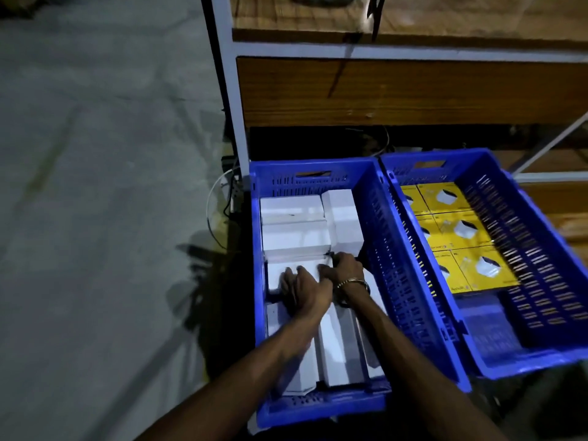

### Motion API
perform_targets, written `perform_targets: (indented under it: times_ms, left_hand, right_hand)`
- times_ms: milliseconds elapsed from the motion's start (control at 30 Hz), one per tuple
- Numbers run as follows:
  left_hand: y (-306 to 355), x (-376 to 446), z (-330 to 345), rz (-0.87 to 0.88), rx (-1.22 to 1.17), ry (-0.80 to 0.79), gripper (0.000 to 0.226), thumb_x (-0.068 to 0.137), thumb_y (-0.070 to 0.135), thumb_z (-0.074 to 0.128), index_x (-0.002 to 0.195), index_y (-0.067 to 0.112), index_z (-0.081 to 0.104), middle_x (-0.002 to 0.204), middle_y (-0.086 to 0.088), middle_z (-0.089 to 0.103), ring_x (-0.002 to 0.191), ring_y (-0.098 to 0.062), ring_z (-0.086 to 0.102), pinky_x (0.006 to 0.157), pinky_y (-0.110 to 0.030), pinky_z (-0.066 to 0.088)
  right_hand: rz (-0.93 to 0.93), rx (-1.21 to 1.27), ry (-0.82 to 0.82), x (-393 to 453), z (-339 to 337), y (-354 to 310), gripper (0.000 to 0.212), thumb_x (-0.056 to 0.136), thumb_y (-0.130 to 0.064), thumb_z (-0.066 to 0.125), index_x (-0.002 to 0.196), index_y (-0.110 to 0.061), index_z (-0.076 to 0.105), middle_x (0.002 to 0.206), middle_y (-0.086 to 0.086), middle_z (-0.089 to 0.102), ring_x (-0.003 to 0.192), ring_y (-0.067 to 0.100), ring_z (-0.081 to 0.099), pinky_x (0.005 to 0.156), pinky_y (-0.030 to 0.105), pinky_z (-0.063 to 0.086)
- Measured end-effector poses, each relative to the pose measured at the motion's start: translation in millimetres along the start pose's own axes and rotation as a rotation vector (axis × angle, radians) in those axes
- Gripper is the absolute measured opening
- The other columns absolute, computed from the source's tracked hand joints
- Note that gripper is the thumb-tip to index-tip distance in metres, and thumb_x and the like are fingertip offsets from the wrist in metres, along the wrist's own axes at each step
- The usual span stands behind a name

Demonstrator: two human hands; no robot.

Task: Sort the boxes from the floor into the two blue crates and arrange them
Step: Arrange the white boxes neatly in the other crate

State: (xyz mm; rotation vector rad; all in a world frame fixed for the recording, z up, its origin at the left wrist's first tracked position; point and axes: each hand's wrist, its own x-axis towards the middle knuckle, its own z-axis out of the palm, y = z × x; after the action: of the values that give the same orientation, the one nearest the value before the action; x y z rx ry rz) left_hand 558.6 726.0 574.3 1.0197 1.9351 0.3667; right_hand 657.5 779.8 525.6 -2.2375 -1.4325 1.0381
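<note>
A plain white rectangular cardboard box [305, 272] lies flat in the middle of the left blue slatted plastic crate [375, 218], with both hands pressed on its top face. Its long axis seems to run across the crate, from side wall to side wall, though the hands hide much of it. The left hand [304, 289] rests palm down on the box with fingers spread and slightly curled, closed around nothing. The right hand [343, 270], which wears a thin metal bangle [353, 284] at the wrist, sits just beside it, its fingers bent over the box's far edge; whether they actually grip that edge cannot be told. That hand reaches a little farther into the crate.

Beyond the box, toward the crate's far wall, more white boxes [292, 224] lie packed together. Nearer the person, other white boxes [337, 351] stand on edge beneath the forearms.

Touching this crate's right side is a second blue slatted crate [525, 224], holding yellow printed boxes [458, 230] in tidy rows at its far end, its near end bare. Behind both crates stands a wooden shelf with a white metal frame [381, 90]. Left of the crates is bare grey concrete floor [95, 186]. Judging by this, the step in hand is likely pushing the box snug against its neighbours.
</note>
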Motion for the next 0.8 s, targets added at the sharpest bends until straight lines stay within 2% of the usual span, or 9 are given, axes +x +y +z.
perform_targets:
  times_ms: [67, 200, 267, 333, 400, 467, 533, 667, 800]
  left_hand:
    - [-6, -6, 1, -0.005, 0.097, -0.039, 0.048, 0.096, 0.034, 0.049, 0.14, 0.016, 0.056, 0.153, -0.009, 0.038, 0.145, -0.031, 0.028, 0.12, -0.045, 0.026]
    - [-6, -3, -4, -0.006, 0.149, -0.121, 0.051, 0.095, 0.037, 0.042, 0.14, 0.016, 0.055, 0.149, -0.01, 0.042, 0.139, -0.035, 0.036, 0.117, -0.048, 0.029]
    - [-7, 1, -9, -0.027, 0.073, -0.13, 0.062, 0.087, 0.044, 0.035, 0.138, 0.015, 0.055, 0.147, -0.012, 0.042, 0.135, -0.038, 0.041, 0.116, -0.05, 0.032]
    - [-11, 8, -11, -0.014, 0.026, -0.132, 0.071, 0.072, 0.045, 0.03, 0.129, 0.015, 0.06, 0.142, -0.012, 0.046, 0.129, -0.039, 0.048, 0.114, -0.055, 0.034]
    - [-15, 15, -10, 0.013, 0.035, -0.156, 0.065, 0.069, 0.046, 0.036, 0.121, 0.019, 0.065, 0.136, -0.01, 0.056, 0.124, -0.038, 0.054, 0.113, -0.06, 0.035]
    - [-17, 14, -14, 0.08, 0.152, -0.203, 0.054, 0.079, 0.056, 0.05, 0.124, 0.03, 0.067, 0.134, -0.003, 0.064, 0.127, -0.034, 0.055, 0.118, -0.059, 0.027]
    - [-16, 11, -15, 0.222, 0.373, -0.246, 0.047, 0.092, 0.06, 0.051, 0.131, 0.035, 0.065, 0.133, 0.001, 0.068, 0.132, -0.031, 0.055, 0.124, -0.056, 0.011]
    - [-17, 6, -12, 0.443, 0.678, -0.319, 0.058, 0.096, 0.065, 0.047, 0.145, 0.034, 0.056, 0.144, -0.003, 0.063, 0.138, -0.03, 0.052, 0.125, -0.059, 0.002]
    - [-21, 7, -9, 0.558, 0.829, -0.322, 0.067, 0.093, 0.072, 0.049, 0.142, 0.027, 0.058, 0.141, -0.004, 0.065, 0.135, -0.03, 0.054, 0.125, -0.058, 0.009]
  right_hand:
    - [-0.011, -0.015, 0.0, -1, 3, -2, 0.024, 0.085, -0.03, 0.076, 0.095, -0.009, 0.07, 0.086, 0.014, 0.066, 0.084, 0.028, 0.064, 0.06, 0.023, 0.034]
    - [-0.039, -0.003, 0.022, -5, 0, -5, 0.02, 0.088, -0.027, 0.073, 0.097, -0.01, 0.072, 0.081, 0.003, 0.061, 0.081, 0.021, 0.059, 0.068, 0.024, 0.037]
    - [-0.057, 0.003, 0.022, -8, -8, -7, 0.019, 0.088, -0.022, 0.073, 0.101, -0.009, 0.075, 0.087, 0.008, 0.07, 0.09, 0.026, 0.066, 0.072, 0.026, 0.044]
    - [-0.081, 0.029, 0.036, -14, -23, -9, 0.026, 0.086, -0.015, 0.074, 0.111, -0.009, 0.076, 0.103, 0.01, 0.077, 0.103, 0.024, 0.071, 0.083, 0.024, 0.05]
    - [-0.118, 0.058, 0.067, -27, -44, -8, 0.029, 0.084, -0.013, 0.075, 0.113, -0.011, 0.076, 0.103, 0.008, 0.078, 0.101, 0.019, 0.072, 0.085, 0.021, 0.05]
    - [-0.175, 0.058, 0.098, -44, -63, 0, 0.029, 0.084, -0.017, 0.079, 0.113, -0.015, 0.076, 0.099, 0.006, 0.079, 0.094, 0.015, 0.072, 0.085, 0.024, 0.052]
    - [-0.209, 0.092, 0.141, -65, -77, 15, 0.027, 0.085, -0.02, 0.079, 0.111, -0.019, 0.076, 0.097, -0.002, 0.079, 0.09, 0.008, 0.073, 0.084, 0.024, 0.055]
    - [-0.176, 0.192, 0.194, -103, -86, 50, 0.021, 0.089, -0.021, 0.077, 0.11, -0.021, 0.076, 0.094, -0.006, 0.078, 0.085, 0.005, 0.073, 0.08, 0.027, 0.058]
    - [-0.114, 0.163, 0.142, -124, -83, 75, 0.023, 0.091, -0.018, 0.076, 0.114, -0.017, 0.074, 0.092, -0.007, 0.075, 0.075, -0.014, 0.066, 0.068, 0.004, 0.049]
